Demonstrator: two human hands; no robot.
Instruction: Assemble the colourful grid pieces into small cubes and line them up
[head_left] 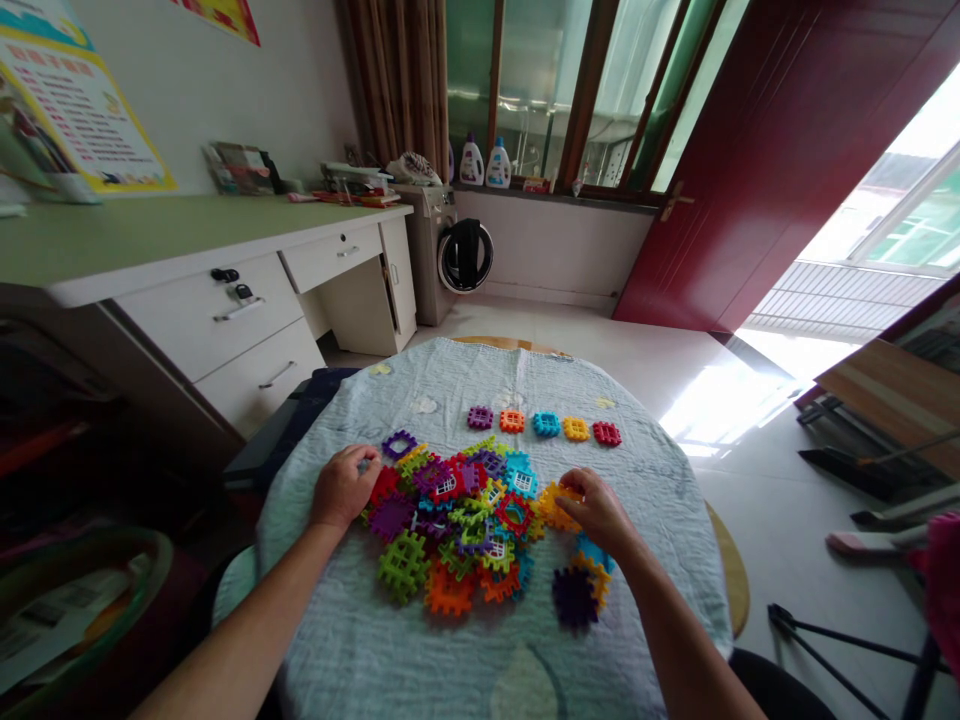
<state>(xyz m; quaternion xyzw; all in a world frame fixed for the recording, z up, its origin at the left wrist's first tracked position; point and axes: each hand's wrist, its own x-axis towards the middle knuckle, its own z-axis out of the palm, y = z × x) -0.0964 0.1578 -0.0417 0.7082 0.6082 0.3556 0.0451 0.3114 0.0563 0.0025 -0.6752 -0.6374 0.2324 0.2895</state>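
Observation:
A heap of toothed plastic building pieces (450, 578) in many colours lies on the cloth between my hands. My right hand (600, 512) reaches in from the right, its thumb and fingers closed on a yellow building piece (555, 507) at the heap's right side. At the left edge of the heap is my left hand (345, 487), fingers curled, with a small dark spot at the fingertips too small to name. A purple frame-shaped piece (389, 441) lies just beyond it. Beyond the heap, several window-shaped pieces, among them a blue one (547, 425), form a row.
A pale blue cloth (337, 640) covers the round table. A dark purple square piece (574, 598) overlaps a yellow one near my right forearm. Around the table are a desk with drawers (225, 310), a washing machine (431, 250) and a red door (750, 150).

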